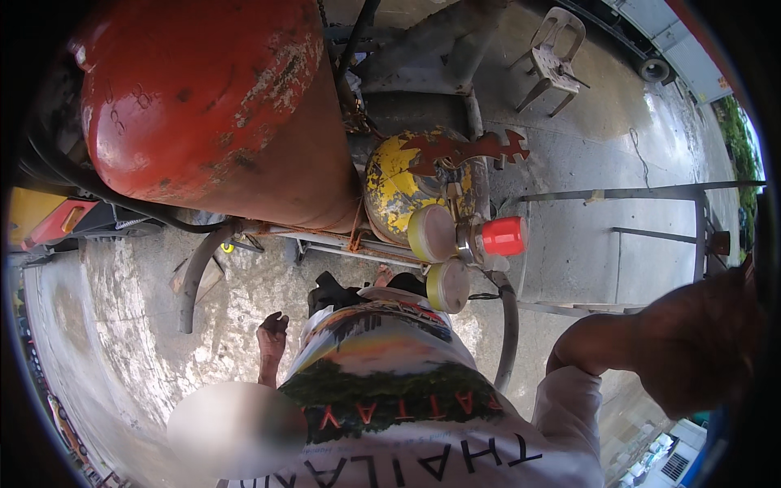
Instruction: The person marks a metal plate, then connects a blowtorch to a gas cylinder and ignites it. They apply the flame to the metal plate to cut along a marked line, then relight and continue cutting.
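Observation:
My left hand (274, 332) hangs low beside my shirt, its fingers loosely bent and apart, with nothing visible in them. My right arm is raised at the right edge, and my right hand (704, 346) is large, dark and close to the camera; its fingers cannot be made out. Ahead of me stand a big, worn red gas cylinder (220, 106) and a smaller yellow one (390, 175) with flaking paint. A regulator with two round gauges (432, 233) and a red knob-like part (504, 236) sits at the yellow cylinder. Neither hand touches them.
A rusty flat metal piece (468, 153) lies over the yellow cylinder's top. Curved grey cart handles (195, 281) reach toward me on both sides. A plastic chair (555, 61) stands far right, a metal frame (691, 195) nearer. A black hose (122, 195) bends round the red cylinder.

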### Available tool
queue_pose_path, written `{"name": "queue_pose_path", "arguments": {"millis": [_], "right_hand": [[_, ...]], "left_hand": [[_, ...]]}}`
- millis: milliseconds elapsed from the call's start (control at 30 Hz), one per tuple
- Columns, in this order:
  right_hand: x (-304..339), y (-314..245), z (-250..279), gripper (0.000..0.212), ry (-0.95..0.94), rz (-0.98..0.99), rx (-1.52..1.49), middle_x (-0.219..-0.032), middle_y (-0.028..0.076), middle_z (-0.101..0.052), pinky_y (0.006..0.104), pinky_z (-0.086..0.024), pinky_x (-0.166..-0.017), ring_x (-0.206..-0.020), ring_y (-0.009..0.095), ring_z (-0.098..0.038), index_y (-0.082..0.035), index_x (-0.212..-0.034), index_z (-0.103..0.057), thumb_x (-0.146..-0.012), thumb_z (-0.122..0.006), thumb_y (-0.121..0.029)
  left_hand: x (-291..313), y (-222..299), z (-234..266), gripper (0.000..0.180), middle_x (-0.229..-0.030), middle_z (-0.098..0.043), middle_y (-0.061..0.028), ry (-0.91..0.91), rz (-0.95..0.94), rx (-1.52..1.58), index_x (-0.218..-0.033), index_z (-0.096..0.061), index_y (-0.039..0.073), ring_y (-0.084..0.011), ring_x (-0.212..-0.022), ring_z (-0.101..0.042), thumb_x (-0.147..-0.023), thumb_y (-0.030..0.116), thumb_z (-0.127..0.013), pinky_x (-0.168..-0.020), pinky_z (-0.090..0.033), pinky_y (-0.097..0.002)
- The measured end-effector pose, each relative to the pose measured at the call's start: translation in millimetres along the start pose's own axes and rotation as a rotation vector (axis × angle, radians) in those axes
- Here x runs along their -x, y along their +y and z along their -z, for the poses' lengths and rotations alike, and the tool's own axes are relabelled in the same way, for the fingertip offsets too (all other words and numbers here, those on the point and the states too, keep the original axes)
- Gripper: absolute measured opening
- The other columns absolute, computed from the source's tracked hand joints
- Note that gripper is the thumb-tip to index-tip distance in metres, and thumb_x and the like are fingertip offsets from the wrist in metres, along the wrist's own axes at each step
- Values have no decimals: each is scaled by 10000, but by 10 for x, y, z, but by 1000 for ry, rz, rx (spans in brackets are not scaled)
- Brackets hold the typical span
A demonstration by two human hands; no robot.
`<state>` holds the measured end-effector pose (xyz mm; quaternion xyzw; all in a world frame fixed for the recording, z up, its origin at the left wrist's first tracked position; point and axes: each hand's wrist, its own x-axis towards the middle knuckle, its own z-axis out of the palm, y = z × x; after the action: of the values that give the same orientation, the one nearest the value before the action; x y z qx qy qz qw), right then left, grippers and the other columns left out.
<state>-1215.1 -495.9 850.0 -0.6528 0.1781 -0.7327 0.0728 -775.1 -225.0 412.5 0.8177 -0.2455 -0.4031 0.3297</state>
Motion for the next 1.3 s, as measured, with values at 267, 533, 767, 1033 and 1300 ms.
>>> {"name": "queue_pose_path", "arguments": {"millis": [267, 533, 767, 1033, 1300], "right_hand": [[1072, 168, -1095, 275, -1151, -409, -163, -778, 152, -658, 383, -528, -543, -639, 295, -681, 29, -1121, -553, -886, -661, -65], [895, 614, -964, 203, -989, -214, -6, -843, 138, -693, 359, -557, -622, -718, 252, -675, -16, -1032, -648, -892, -694, -155], [1192, 2033, -432, 283, -570, -425, 491, -918, 175, -685, 366, -509, -673, -746, 265, -672, 14, -1035, -644, -1008, -566, -256], [1340, 2266, -740, 481, -590, -739, 243, -605, 94, -615, 354, -472, -580, -580, 192, -624, 5, -809, -664, -1039, -492, -381], [1121, 2789, -1190, 581, -697, -792, -80, -551, -6, -552, 287, -398, -559, -550, 92, -507, -29, -688, -645, -1022, -502, -482]], "left_hand": [[680, 3027, -61, 743, -1064, -673, -142, -428, -808, 121, -1310, -576, -34, -221, -932, -647, -934, 606, -549, -869, -497, -363], [762, 3903, -577, 583, -1152, -642, -146, -549, -848, 535, -1459, -424, -24, -199, -1074, -613, -1039, 374, -495, -980, -463, -354], [71, 4430, -1137, 280, -847, -639, -195, 66, -1273, -192, -1161, -644, -25, -362, -749, -630, -907, 86, -606, -699, -516, -442], [-375, 4545, -1519, 415, -625, -587, -220, -156, -1009, -349, -767, -633, -35, -353, -580, -582, -994, 306, -563, -573, -442, -455], [-50, 4381, -1421, 517, -642, -605, -153, -520, -599, -117, -944, -680, -14, -277, -605, -567, -1031, 455, -481, -651, -482, -383]]}}
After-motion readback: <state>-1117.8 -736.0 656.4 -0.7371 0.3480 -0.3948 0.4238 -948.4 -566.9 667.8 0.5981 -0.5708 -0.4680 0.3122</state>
